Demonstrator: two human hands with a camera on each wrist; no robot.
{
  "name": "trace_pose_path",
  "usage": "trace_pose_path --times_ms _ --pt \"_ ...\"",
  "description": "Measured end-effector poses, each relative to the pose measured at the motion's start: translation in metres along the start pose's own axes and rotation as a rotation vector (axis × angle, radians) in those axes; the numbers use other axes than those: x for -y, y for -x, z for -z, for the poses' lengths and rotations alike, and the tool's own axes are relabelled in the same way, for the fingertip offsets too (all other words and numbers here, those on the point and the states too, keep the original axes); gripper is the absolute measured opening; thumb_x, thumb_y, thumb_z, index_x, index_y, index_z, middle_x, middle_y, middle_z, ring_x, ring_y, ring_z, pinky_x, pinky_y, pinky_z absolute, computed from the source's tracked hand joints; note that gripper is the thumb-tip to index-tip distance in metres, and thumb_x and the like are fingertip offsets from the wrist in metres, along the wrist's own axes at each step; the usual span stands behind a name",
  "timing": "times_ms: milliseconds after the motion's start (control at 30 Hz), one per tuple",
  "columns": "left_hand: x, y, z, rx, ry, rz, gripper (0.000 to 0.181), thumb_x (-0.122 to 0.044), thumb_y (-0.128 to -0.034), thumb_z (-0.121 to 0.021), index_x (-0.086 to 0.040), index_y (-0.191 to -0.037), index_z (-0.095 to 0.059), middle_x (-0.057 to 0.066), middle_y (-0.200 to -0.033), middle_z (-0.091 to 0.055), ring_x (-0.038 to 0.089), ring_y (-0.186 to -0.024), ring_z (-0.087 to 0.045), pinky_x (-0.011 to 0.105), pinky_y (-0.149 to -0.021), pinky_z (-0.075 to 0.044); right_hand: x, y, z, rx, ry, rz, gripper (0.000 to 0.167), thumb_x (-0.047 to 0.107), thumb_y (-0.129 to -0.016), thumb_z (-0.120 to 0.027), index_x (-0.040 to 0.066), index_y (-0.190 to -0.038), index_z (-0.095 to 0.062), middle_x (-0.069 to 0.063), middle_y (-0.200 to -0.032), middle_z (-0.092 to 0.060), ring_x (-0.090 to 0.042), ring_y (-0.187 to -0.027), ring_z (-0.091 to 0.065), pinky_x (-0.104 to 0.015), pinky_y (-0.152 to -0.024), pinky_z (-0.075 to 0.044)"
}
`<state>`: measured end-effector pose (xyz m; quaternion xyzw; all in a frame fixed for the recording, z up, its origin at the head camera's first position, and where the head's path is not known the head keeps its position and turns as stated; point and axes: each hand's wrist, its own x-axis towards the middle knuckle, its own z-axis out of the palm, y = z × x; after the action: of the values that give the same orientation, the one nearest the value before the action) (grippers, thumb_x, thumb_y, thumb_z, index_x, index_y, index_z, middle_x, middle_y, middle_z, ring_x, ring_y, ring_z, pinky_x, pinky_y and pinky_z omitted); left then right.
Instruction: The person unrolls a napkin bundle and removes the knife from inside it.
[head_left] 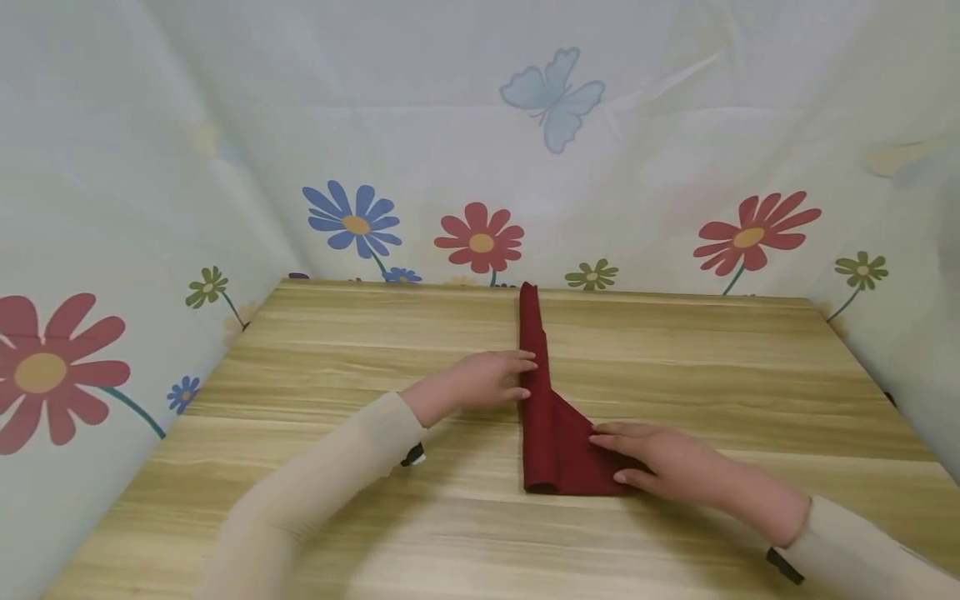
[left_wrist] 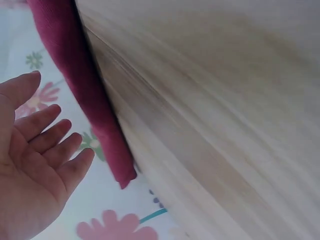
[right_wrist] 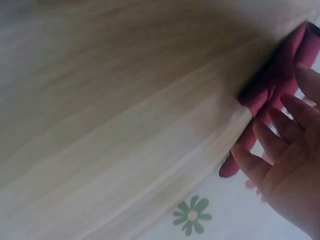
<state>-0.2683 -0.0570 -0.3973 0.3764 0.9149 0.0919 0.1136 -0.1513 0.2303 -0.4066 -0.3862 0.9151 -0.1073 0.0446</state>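
Observation:
A dark red cloth (head_left: 538, 433) lies on the wooden table, rolled or folded into a long narrow strip, with a flat triangular part spreading right at its near end. The left hand (head_left: 491, 379) is at the strip's left side, fingertips at its edge, fingers loosely extended. At the flat part's right edge is the right hand (head_left: 667, 458), its fingertips on or just over the cloth. In the left wrist view the left hand (left_wrist: 40, 165) has its fingers spread beside the cloth (left_wrist: 87, 90). The right wrist view has the right hand (right_wrist: 285, 155) relaxed by the cloth (right_wrist: 282, 70).
The wooden table (head_left: 360, 333) has light and dark grain. Behind it and at both sides hangs a pale curtain (head_left: 420, 108) printed with flowers and a blue butterfly. The strip's far end reaches the table's back edge. Dark bands show under both wrists.

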Motion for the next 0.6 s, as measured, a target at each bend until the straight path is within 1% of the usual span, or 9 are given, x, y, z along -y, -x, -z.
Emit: trace_pose_path --times_ms 133,233,333,433,533,600 --pt "-0.012 0.022 0.002 0.017 -0.044 -0.054 0.054 -0.035 -0.1024 -0.063 -0.009 -0.149 -0.054 0.008 -0.161 -0.047 0.024 -0.150 -0.045 0.039 -0.122 -0.040 0.003 -0.009 -0.004 0.022 0.015 0.014 0.051 0.026 -0.100 -0.065 0.011 -0.148 -0.055 -0.012 -0.153 -0.056 -0.034 -0.137 -0.058 -0.051 -0.106 -0.053" --pt "-0.025 0.038 0.000 0.046 -0.072 -0.118 0.054 -0.038 -0.1029 -0.061 -0.011 -0.149 -0.054 0.006 -0.161 -0.048 0.022 -0.151 -0.045 0.037 -0.122 -0.040 0.004 -0.016 -0.006 0.043 0.014 0.011 0.053 0.027 -0.102 -0.062 0.011 -0.151 -0.051 -0.012 -0.156 -0.053 -0.035 -0.139 -0.055 -0.052 -0.108 -0.052" --pt "-0.039 0.049 -0.004 0.084 -0.103 -0.198 0.053 -0.039 -0.1036 -0.059 -0.013 -0.150 -0.053 0.003 -0.161 -0.048 0.019 -0.151 -0.043 0.034 -0.123 -0.040 0.004 -0.022 -0.008 0.067 0.008 0.008 0.054 0.027 -0.102 -0.061 0.010 -0.152 -0.050 -0.013 -0.157 -0.051 -0.035 -0.141 -0.054 -0.053 -0.109 -0.051" --pt "-0.052 0.055 -0.010 0.125 -0.126 -0.277 0.052 -0.039 -0.1042 -0.058 -0.015 -0.149 -0.054 0.001 -0.160 -0.048 0.016 -0.152 -0.043 0.030 -0.123 -0.039 0.003 -0.026 -0.009 0.086 0.009 0.017 0.055 0.028 -0.102 -0.062 0.009 -0.151 -0.050 -0.013 -0.156 -0.052 -0.035 -0.141 -0.054 -0.052 -0.109 -0.051" --pt "-0.061 0.057 -0.014 0.135 -0.178 -0.342 0.050 -0.039 -0.1046 -0.057 -0.015 -0.148 -0.056 0.000 -0.159 -0.049 0.014 -0.151 -0.043 0.027 -0.122 -0.039 0.001 -0.027 -0.011 0.093 0.020 0.039 0.055 0.031 -0.101 -0.063 0.008 -0.150 -0.052 -0.014 -0.155 -0.053 -0.035 -0.140 -0.055 -0.052 -0.108 -0.052" --pt "-0.064 0.056 -0.016 0.133 -0.222 -0.366 0.049 -0.039 -0.1046 -0.057 -0.015 -0.147 -0.056 0.000 -0.158 -0.051 0.013 -0.151 -0.043 0.027 -0.123 -0.037 0.001 -0.028 -0.013 0.091 0.034 0.054 0.055 0.031 -0.101 -0.063 0.007 -0.149 -0.053 -0.015 -0.154 -0.054 -0.035 -0.139 -0.056 -0.052 -0.108 -0.052"
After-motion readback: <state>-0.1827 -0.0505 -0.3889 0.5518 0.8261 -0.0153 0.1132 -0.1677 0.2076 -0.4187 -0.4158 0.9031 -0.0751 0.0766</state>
